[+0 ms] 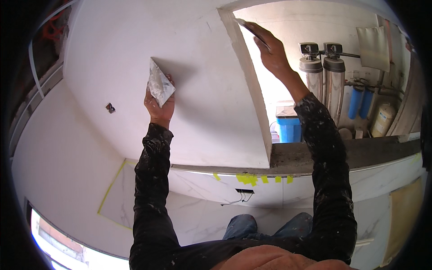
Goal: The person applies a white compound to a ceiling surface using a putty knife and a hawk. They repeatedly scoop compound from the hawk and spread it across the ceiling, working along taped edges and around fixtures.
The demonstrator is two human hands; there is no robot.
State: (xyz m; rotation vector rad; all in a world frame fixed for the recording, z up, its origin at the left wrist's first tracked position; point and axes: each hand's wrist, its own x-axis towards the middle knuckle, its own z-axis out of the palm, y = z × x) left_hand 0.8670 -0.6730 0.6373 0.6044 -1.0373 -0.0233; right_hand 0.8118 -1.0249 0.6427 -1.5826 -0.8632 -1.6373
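Note:
My left hand [163,111] is closed around a small flat plate [168,91], held up in front of the white wall [202,90]. A heap of white putty [155,82] lies on that plate. Higher up, my right hand [273,54] grips a thin, flat blade like a putty knife [257,34]. Its whitish tip is close to the upper part of the opening's side edge [248,72]; whether it touches cannot be made out. The handle is mostly hidden by my fingers.
Through the opening stand metal filter tanks [334,85], blue filter housings [355,102] and a blue bin [289,129]. A rough sill [292,155] runs below. Marbled panels [202,180] carry yellow tape [246,179]; wires [245,196] stick out. A wall box [110,107] is at left.

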